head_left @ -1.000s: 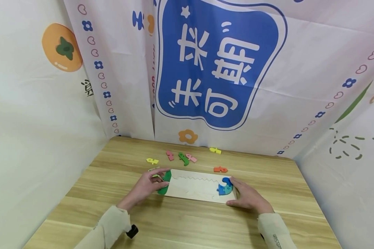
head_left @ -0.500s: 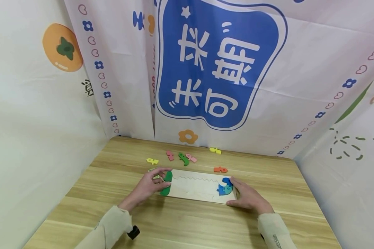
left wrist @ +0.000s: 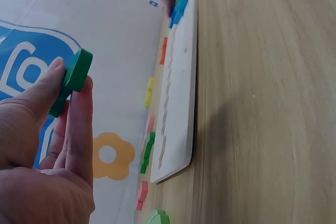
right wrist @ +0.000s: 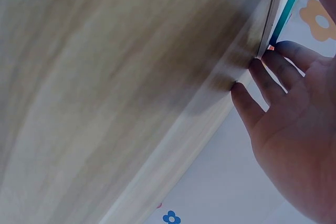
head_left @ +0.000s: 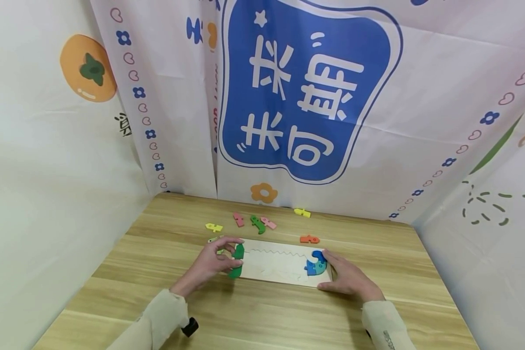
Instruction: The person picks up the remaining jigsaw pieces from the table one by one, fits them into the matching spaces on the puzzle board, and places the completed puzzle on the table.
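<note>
My left hand (head_left: pixel 209 261) pinches a green puzzle piece (left wrist: pixel 80 71) between thumb and fingertips, raised over the left end of a pale wooden puzzle board (head_left: pixel 275 268). Wavy outlines run along the board's surface. At its right end lie joined blue and teal puzzle pieces (head_left: pixel 317 266). Around that same end my right hand (head_left: pixel 349 276) holds the board, thumb at the near edge and fingers at the far corner. In the right wrist view, the fingertips touch the board's edge.
Behind the board lie loose pieces: an orange one (head_left: pixel 309 239), a yellow one (head_left: pixel 302 213), a green one (head_left: pixel 257 224), pink ones (head_left: pixel 269 222) and another yellow one (head_left: pixel 214 227). A light green piece (left wrist: pixel 157 217) lies near the left hand. Printed cloth walls enclose the wooden table.
My left hand has moved slightly right with the green piece, which has turned a little and now overlaps the board's left end more. The right hand and board stay put.
</note>
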The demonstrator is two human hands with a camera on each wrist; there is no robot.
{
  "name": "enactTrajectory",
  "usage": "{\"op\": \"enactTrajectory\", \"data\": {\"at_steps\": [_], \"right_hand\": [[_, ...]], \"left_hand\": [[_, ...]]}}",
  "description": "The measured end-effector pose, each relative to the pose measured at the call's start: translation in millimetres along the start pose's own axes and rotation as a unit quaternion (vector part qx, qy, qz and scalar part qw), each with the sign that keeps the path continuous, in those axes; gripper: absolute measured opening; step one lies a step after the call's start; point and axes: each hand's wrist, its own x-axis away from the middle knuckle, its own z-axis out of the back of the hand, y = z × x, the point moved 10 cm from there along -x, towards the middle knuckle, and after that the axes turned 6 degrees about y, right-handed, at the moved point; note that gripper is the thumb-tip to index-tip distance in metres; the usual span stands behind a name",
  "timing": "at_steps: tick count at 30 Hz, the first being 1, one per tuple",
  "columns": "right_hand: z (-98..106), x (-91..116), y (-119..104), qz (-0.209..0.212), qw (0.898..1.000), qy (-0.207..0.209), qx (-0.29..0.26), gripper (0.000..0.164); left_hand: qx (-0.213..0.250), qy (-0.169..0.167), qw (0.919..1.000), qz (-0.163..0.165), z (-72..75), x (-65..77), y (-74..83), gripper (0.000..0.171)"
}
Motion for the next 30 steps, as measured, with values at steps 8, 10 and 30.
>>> {"op": "enactTrajectory", "data": {"at_steps": [8,10,30], "right_hand": [[-0.4,0.2,1.1,-0.005,1.0,0.0,-0.002,0.109],[-0.6,0.5,0.6,-0.006,1.0,-0.001,-0.004,0.109],[0.3,1.2,0.2,-0.014,1.0,-0.008,-0.006,0.11]], "left_hand": [[-0.026,-0.034,0.999,-0.007,-30.8,-15.3,-0.7,0.049],[-0.036,-0.048,0.9981,-0.015,-42.9,-19.5,-0.5,0.048],[-0.016,-0.06,0.9979,0.019,-144.9,-66.5,-8.2,0.047]]}}
